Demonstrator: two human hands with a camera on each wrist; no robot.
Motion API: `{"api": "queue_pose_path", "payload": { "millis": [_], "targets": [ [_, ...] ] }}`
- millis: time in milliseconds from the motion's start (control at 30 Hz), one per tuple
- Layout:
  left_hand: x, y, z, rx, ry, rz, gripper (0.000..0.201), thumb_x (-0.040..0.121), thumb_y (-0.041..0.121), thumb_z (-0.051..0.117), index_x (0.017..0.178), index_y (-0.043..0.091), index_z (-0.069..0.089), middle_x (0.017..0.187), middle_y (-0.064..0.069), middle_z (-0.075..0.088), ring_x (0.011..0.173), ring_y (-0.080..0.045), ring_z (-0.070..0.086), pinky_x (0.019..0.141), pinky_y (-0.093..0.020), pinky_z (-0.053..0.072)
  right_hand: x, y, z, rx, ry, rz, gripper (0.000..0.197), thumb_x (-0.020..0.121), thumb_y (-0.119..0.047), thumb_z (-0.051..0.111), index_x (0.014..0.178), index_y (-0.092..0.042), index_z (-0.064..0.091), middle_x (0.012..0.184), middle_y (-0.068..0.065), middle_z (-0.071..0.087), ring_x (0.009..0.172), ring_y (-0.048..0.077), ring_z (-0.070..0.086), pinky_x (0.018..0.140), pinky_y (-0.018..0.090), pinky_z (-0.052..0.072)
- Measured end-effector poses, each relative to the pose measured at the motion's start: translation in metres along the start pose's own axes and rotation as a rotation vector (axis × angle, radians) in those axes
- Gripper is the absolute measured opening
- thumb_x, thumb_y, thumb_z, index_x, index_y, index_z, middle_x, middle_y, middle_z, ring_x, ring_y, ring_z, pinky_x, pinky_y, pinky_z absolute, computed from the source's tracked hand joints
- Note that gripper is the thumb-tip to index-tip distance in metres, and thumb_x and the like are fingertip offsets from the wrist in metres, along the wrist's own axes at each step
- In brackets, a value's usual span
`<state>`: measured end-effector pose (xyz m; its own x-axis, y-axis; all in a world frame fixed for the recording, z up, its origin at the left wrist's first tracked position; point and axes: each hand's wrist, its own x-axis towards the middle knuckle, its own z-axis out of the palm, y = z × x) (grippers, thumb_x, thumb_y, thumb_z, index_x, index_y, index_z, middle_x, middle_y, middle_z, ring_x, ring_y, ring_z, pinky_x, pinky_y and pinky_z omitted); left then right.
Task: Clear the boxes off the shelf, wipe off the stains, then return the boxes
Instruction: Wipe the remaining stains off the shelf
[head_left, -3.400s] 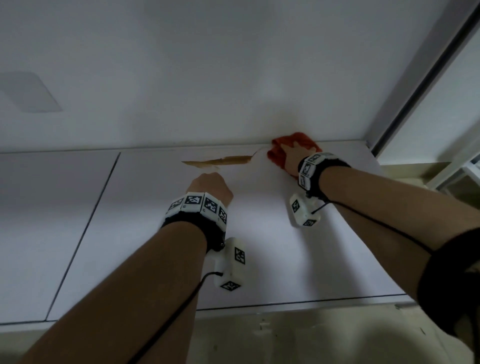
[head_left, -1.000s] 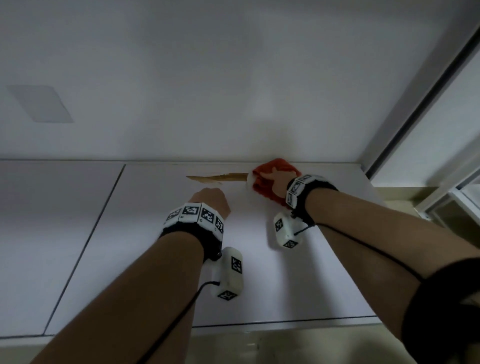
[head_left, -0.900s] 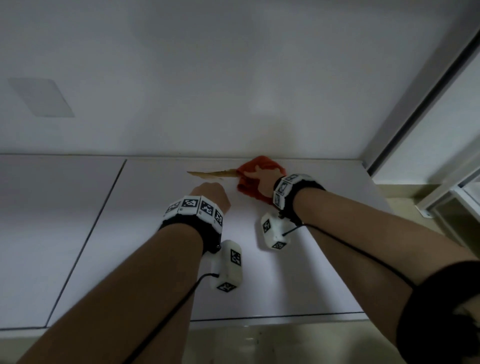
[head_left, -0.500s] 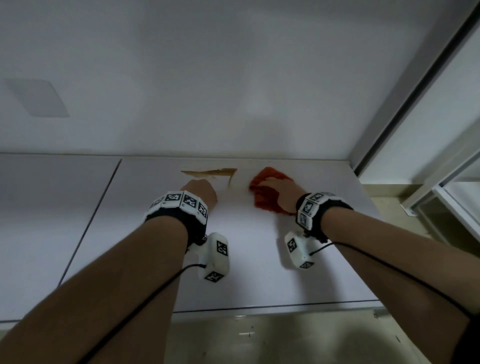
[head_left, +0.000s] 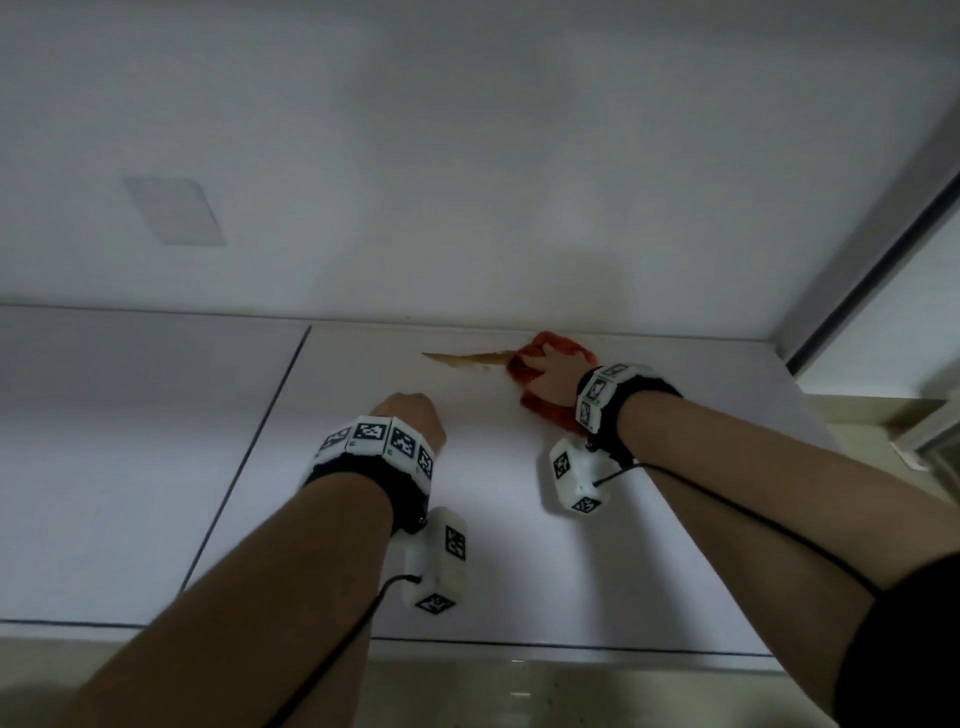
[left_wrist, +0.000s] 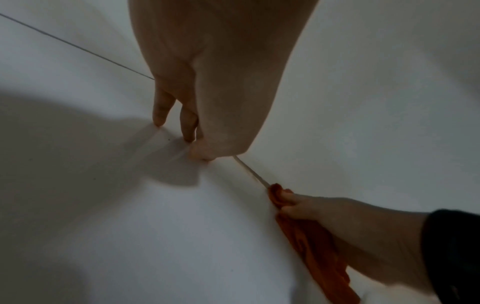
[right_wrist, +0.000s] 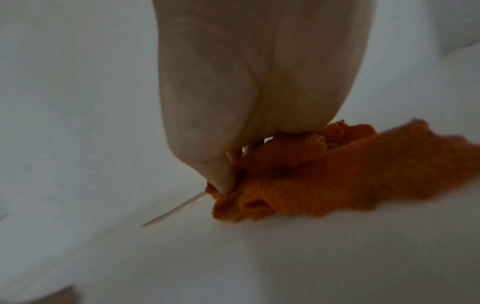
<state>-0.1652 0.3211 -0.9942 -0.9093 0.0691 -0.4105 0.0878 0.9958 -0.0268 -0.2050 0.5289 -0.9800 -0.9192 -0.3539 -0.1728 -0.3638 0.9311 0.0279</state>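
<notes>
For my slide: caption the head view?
Right hand presses orange cloth at brown stain on white shelf.

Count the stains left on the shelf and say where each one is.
1. A brown stain streaks the shelf near the back wall, just left of the orange cloth under the right hand. The cloth may hide more.

Your left hand (left_wrist: 207, 86) rests its fingertips (left_wrist: 159, 121) on the white shelf (left_wrist: 130, 226). Your right hand (left_wrist: 337, 222) holds an orange cloth (left_wrist: 311, 242) against a thin brown stain (left_wrist: 250, 171).
</notes>
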Motion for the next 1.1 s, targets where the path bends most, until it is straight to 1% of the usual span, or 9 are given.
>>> {"api": "queue_pose_path", "payload": {
  "millis": [100, 267, 533, 633, 767, 833, 900, 1000, 1100],
  "targets": [
    [0.0, 0.0, -0.003, 0.031, 0.005, 0.016, 0.023, 0.078, 0.019, 0.059, 0.098, 0.013, 0.068, 0.106, -0.005, 0.067, 0.095, -0.024, 0.065, 0.075, -0.027, 0.049, -0.004, -0.02, 0.007, -0.023, -0.08, 0.016, 0.058, 0.093, -0.035, 0.043, 0.147, -0.029, 0.023, 0.155, 0.005, 0.019, 0.144, 0.027, 0.014, 0.117, 0.041, 0.014],
    [0.001, 0.004, -0.004, 0.177, -0.004, 0.074, 0.027, 0.09, 0.021, 0.051, 0.108, 0.008, 0.067, 0.112, -0.007, 0.064, 0.102, -0.024, 0.063, 0.085, -0.027, 0.051, -0.027, -0.015, 0.022, 0.087, -0.224, -0.012, 0.062, 0.095, -0.026, 0.04, 0.147, -0.043, 0.013, 0.16, -0.007, -0.004, 0.146, 0.034, -0.001, 0.117, 0.053, 0.011],
    [0.006, -0.009, 0.008, 0.183, 0.021, 0.097, 0.035, 0.095, 0.016, 0.043, 0.125, 0.007, 0.057, 0.13, -0.008, 0.056, 0.116, -0.026, 0.057, 0.088, -0.029, 0.044, -0.017, 0.034, 0.021, 0.118, -0.164, 0.21, 0.058, 0.094, -0.03, 0.032, 0.15, -0.033, 0.015, 0.16, 0.003, 0.001, 0.147, 0.029, 0.003, 0.12, 0.04, 0.006],
    [0.007, -0.011, 0.011, 0.16, 0.041, 0.111, 0.033, 0.091, 0.016, 0.046, 0.119, 0.008, 0.06, 0.124, -0.009, 0.059, 0.111, -0.026, 0.059, 0.09, -0.031, 0.047, -0.009, 0.027, 0.003, 0.106, -0.158, 0.293, 0.059, 0.097, -0.029, 0.036, 0.15, -0.034, 0.011, 0.16, 0.003, -0.004, 0.147, 0.03, 0.0, 0.12, 0.041, 0.003],
    [0.004, -0.009, 0.01, 0.138, 0.051, 0.112, 0.029, 0.081, 0.015, 0.054, 0.108, 0.011, 0.066, 0.114, -0.007, 0.062, 0.102, -0.025, 0.062, 0.087, -0.031, 0.053, -0.001, -0.001, -0.019, -0.019, -0.076, 0.118, 0.054, 0.098, -0.031, 0.037, 0.149, -0.024, 0.022, 0.154, 0.007, 0.017, 0.143, 0.027, 0.015, 0.116, 0.027, 0.013],
    [0.003, -0.006, 0.009, 0.141, 0.07, 0.122, 0.028, 0.081, 0.014, 0.053, 0.105, 0.011, 0.067, 0.111, -0.007, 0.064, 0.101, -0.025, 0.063, 0.086, -0.031, 0.054, 0.004, -0.016, -0.02, -0.053, -0.044, 0.053, 0.05, 0.098, -0.033, 0.037, 0.145, -0.021, 0.028, 0.149, 0.007, 0.025, 0.141, 0.029, 0.02, 0.113, 0.029, 0.019],
    [0.002, -0.003, 0.006, 0.163, 0.077, 0.127, 0.023, 0.08, 0.014, 0.054, 0.099, 0.011, 0.068, 0.107, -0.007, 0.065, 0.098, -0.025, 0.064, 0.085, -0.033, 0.055, 0.003, -0.029, -0.017, -0.035, -0.113, 0.073, 0.049, 0.099, -0.033, 0.033, 0.147, -0.022, 0.026, 0.151, 0.008, 0.02, 0.142, 0.032, 0.015, 0.115, 0.036, 0.015],
    [0.001, 0.004, -0.001, 0.171, 0.04, 0.089, 0.007, 0.076, 0.015, 0.058, 0.07, 0.014, 0.062, 0.097, -0.005, 0.067, 0.088, -0.024, 0.066, 0.081, -0.032, 0.056, -0.009, -0.03, -0.01, 0.051, -0.241, 0.037, 0.055, 0.1, -0.023, 0.032, 0.151, -0.028, 0.013, 0.159, 0.007, 0.0, 0.146, 0.035, 0.0, 0.118, 0.042, 0.0],
    [-0.002, 0.009, -0.004, 0.215, 0.004, 0.085, 0.016, 0.08, 0.017, 0.056, 0.082, 0.011, 0.071, 0.096, -0.006, 0.069, 0.077, -0.021, 0.06, 0.076, -0.026, 0.053, -0.024, -0.006, 0.001, 0.128, -0.235, -0.038, 0.062, 0.095, -0.005, 0.039, 0.15, -0.026, 0.018, 0.159, 0.004, 0.002, 0.147, 0.027, 0.0, 0.117, 0.031, -0.004]
  ]
}}
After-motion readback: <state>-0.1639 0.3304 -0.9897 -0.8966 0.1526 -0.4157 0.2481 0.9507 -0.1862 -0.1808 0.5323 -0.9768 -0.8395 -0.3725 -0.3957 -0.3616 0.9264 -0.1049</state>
